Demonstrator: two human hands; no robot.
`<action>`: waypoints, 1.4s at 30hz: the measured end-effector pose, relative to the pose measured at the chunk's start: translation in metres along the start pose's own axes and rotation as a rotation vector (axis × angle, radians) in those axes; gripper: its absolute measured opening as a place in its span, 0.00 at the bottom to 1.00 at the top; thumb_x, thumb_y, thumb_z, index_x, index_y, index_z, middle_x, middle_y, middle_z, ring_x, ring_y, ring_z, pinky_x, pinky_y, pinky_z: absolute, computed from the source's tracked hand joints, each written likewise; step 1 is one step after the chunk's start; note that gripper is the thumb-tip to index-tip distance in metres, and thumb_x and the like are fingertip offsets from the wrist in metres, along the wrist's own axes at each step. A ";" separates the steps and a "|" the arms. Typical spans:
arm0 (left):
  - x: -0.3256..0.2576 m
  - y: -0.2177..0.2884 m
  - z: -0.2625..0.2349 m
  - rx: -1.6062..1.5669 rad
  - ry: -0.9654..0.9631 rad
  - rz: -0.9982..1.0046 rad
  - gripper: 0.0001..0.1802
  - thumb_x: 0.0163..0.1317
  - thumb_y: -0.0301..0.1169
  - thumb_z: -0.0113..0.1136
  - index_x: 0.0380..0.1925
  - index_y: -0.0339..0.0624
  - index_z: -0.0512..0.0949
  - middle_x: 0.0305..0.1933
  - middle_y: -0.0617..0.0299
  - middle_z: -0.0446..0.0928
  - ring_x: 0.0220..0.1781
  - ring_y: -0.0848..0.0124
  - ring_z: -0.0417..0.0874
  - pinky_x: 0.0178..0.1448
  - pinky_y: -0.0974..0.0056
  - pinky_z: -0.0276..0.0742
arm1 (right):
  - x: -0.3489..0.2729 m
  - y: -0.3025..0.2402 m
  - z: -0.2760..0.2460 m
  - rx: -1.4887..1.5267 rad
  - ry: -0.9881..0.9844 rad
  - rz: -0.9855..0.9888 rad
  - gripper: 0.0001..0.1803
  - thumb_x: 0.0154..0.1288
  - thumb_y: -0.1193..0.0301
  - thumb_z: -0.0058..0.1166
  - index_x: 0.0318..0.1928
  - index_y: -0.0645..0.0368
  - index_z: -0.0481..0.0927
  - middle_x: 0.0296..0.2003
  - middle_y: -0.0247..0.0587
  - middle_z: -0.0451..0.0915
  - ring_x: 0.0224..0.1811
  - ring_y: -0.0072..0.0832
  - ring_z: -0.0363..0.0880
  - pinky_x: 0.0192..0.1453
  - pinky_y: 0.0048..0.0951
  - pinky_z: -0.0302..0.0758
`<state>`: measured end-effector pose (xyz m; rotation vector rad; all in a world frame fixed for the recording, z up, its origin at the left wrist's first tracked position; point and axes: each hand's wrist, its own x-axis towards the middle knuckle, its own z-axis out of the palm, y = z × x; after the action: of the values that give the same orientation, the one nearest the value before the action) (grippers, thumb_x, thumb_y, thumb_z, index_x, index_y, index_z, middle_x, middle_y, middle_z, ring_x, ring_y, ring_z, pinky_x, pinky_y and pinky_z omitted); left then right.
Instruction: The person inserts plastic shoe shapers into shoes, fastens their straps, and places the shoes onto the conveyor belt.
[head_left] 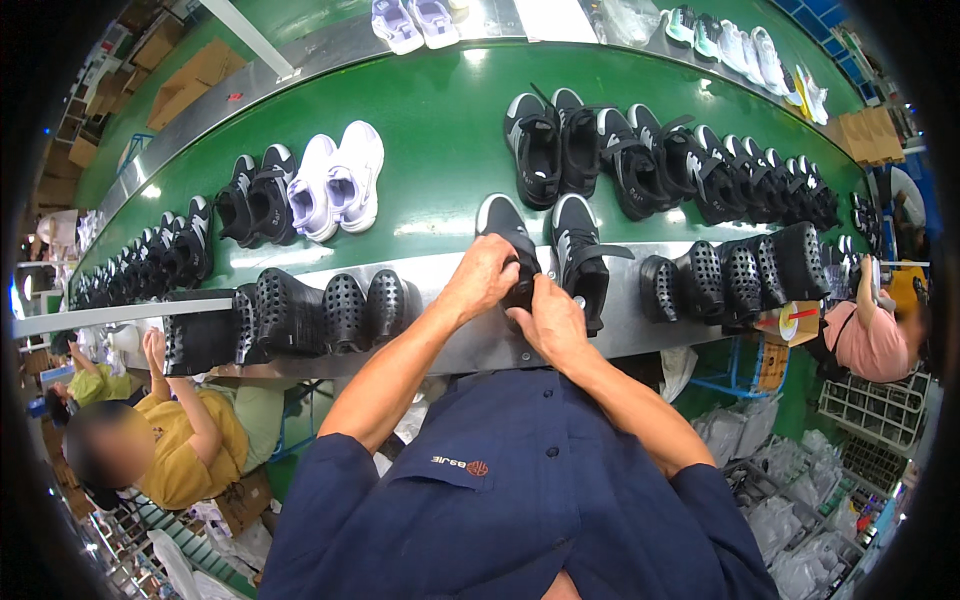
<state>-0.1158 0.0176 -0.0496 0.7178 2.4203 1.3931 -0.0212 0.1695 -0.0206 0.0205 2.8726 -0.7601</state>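
Shoe [508, 235], black with a white toe, lies at the near edge of the green belt [440, 130], its heel end over the steel rim [620, 330]. Left hand [483, 280] grips its heel end with curled fingers; right hand [552, 322] touches the same end from below, fingers bent, but whether they clamp the shoe or only press it cannot be told, since the hands cover that part. Its mate [578, 258], one shoe, lies just beside it on the right, strap loose.

Counted on the belt: one white pair [338, 185], two shoes; one black pair [257, 197] just left of it; then a row of dark shoes [150, 255] running toward the left rim, too small and crowded to count. Beyond the hands, a black pair [552, 145] starts a row [740, 175] of about a dozen that shrinks to the right until single shoes blur. At the top, one pale pair [415, 20] is cut off by the edge, and about five light shoes [745, 40] lie on the far side.

Perforated black moulds [325, 312] hang on the rim: about five on the left, five more [740, 272] on the right, overlapping.

Three other people show: one in yellow [190, 430] and one in green [95, 385] at lower left, one in pink [875, 335] at right, partly hidden by the rim.
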 end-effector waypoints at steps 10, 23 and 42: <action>-0.020 0.004 0.007 -0.049 -0.077 -0.081 0.16 0.57 0.29 0.66 0.43 0.31 0.78 0.43 0.46 0.82 0.46 0.50 0.84 0.52 0.55 0.80 | 0.027 0.029 0.036 0.149 0.007 0.293 0.20 0.60 0.69 0.64 0.45 0.70 0.72 0.35 0.67 0.82 0.40 0.62 0.84 0.48 0.54 0.79; -0.038 -0.015 0.049 0.475 0.265 -0.360 0.37 0.40 0.20 0.71 0.55 0.50 0.72 0.50 0.49 0.72 0.51 0.48 0.76 0.48 0.47 0.77 | 0.020 0.014 0.048 0.489 -0.316 0.458 0.20 0.67 0.66 0.50 0.40 0.78 0.77 0.24 0.62 0.83 0.23 0.43 0.87 0.30 0.39 0.85; -0.073 0.002 0.025 0.647 0.329 0.079 0.16 0.43 0.25 0.68 0.33 0.43 0.75 0.33 0.56 0.69 0.39 0.54 0.75 0.43 0.51 0.71 | 0.014 -0.003 0.023 0.657 -0.485 0.561 0.18 0.68 0.68 0.53 0.36 0.79 0.78 0.24 0.56 0.84 0.22 0.36 0.86 0.26 0.35 0.83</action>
<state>-0.0425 -0.0024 -0.0620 0.7662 3.1815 0.7750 -0.0315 0.1555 -0.0414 0.5991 1.9171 -1.3022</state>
